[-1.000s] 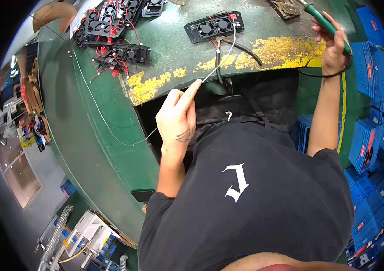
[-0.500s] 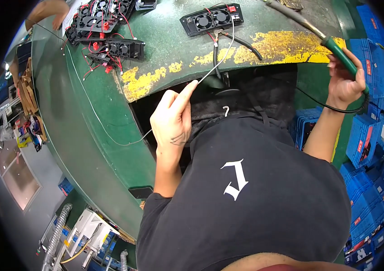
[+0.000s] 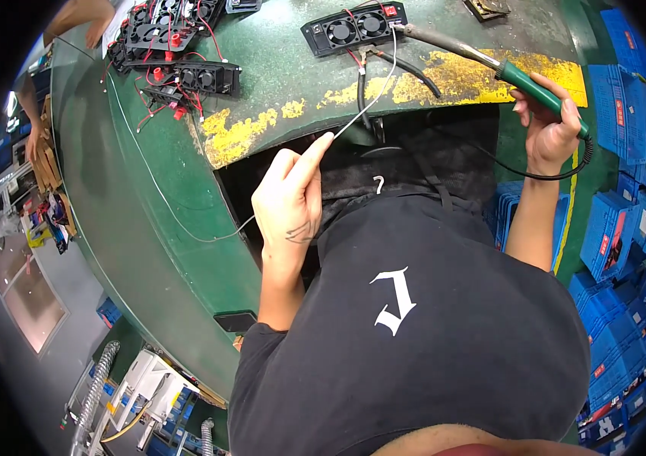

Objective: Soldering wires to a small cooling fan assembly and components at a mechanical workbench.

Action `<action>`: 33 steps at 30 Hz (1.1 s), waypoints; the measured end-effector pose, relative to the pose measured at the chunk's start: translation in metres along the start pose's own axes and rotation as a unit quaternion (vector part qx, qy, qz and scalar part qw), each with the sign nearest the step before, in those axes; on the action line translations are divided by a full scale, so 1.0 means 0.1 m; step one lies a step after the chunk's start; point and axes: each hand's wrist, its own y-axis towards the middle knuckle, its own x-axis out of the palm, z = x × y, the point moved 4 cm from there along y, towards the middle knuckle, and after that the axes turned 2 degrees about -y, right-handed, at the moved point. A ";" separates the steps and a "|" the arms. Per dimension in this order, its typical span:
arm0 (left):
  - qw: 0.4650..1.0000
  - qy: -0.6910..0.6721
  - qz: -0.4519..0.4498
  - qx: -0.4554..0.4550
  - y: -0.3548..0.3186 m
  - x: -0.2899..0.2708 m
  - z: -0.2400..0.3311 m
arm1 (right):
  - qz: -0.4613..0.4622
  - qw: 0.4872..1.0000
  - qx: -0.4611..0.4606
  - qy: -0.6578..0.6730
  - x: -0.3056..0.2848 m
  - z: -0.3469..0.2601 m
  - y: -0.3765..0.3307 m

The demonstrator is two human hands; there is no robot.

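My left hand (image 3: pixel 289 194) pinches a thin strand of solder wire (image 3: pixel 366 109), which runs up to a black panel with two small fans (image 3: pixel 323 39). My right hand (image 3: pixel 551 140) grips a green-handled soldering iron (image 3: pixel 532 85). Its tip meets the wire's far end beside the red switch (image 3: pixel 390 11) at the panel's right side; whether the tip touches the terminals is too small to tell. Below the panel, touching it, lies a tool with two black handles (image 3: pixel 414 77), like pliers.
Several fan panels with red wires (image 3: pixel 197 78) are heaped at the back left. A small dark tray (image 3: pixel 488 9) sits at the back right. Blue crates (image 3: pixel 612 235) are stacked along the right. Another person's hand (image 3: pixel 99 30) shows at the upper left, and a phone-like black slab (image 3: pixel 233 321) lies below my left forearm.
My right hand has moved left and slightly down, bringing the soldering iron's tip to the panel's right end. The small dark tray now shows fully. My left hand stays in place with the solder wire.
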 end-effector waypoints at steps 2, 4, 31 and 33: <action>1.000 0.000 0.001 -0.002 0.00 -0.01 0.00 | 0.003 1.000 -0.002 -0.007 0.01 0.00 0.00; 1.000 0.000 0.001 -0.005 0.00 -0.01 -0.01 | 0.005 1.000 -0.004 -0.015 0.01 0.00 0.01; 1.000 -0.022 -0.003 0.001 0.04 -0.01 -0.04 | 0.002 1.000 0.004 -0.007 0.04 -0.06 0.00; 1.000 -0.018 -0.001 -0.002 0.05 -0.02 -0.04 | -0.002 1.000 -0.002 -0.016 0.06 -0.09 0.00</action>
